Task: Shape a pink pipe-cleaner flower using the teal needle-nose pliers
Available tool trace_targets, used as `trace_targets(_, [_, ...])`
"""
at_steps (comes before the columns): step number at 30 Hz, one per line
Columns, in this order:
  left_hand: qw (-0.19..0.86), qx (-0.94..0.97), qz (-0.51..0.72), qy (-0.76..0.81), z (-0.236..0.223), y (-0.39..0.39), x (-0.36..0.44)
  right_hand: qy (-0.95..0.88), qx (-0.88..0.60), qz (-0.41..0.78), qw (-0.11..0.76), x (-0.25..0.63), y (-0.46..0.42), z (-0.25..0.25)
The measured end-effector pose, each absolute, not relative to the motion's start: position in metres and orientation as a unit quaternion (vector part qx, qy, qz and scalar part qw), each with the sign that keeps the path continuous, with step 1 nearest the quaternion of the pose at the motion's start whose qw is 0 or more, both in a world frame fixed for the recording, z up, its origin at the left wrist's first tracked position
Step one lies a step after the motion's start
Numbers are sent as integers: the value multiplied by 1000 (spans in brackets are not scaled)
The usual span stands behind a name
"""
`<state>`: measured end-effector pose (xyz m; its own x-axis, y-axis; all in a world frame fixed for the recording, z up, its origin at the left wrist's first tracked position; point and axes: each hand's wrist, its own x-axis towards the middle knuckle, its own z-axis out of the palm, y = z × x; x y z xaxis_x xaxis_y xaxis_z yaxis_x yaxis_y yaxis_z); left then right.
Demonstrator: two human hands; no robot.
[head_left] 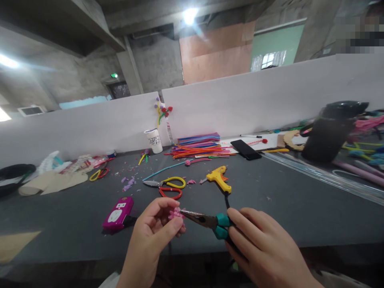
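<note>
Writing on the surface [87,220]: the white cup [153,142], standing by the far edge, carries black line markings that I cannot read as words; the magenta box [119,214], left of centre toward the near edge, bears white labels [114,216] with print too small to make out; a green lit sign [114,75] on the wall beyond is likewise illegible.

My left hand [159,232] is clamped, thumb against fingers, on a pink fuzzy piece [176,213], which is held up near the middle of the near edge; my right hand [261,236] is wrapped around the teal handles of the pliers [220,221], whose tips meet the piece; whether they grip it I cannot tell.

Just beyond my left hand lie scissors [161,184] with one yellow and one red handle; to their right rests a yellow glue gun [219,179], its black cord running toward the near edge and passing behind my right hand; a second pair of scissors [95,175] lies toward the left end; a bundle of coloured stems [198,148] and a dark phone [246,149] occupy the far edge; clear rods [318,176] and a black jug [330,132] crowd the far right corner; purple scraps [129,183] are scattered beyond the magenta box.
</note>
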<state>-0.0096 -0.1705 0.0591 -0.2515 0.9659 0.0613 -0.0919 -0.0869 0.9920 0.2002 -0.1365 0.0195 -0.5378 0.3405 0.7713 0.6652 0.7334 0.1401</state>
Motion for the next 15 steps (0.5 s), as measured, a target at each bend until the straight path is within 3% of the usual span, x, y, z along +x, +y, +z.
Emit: trace_targets(15, [417,398,625,527,61,-167,2,-846,-304,-235,370,198,-136,20])
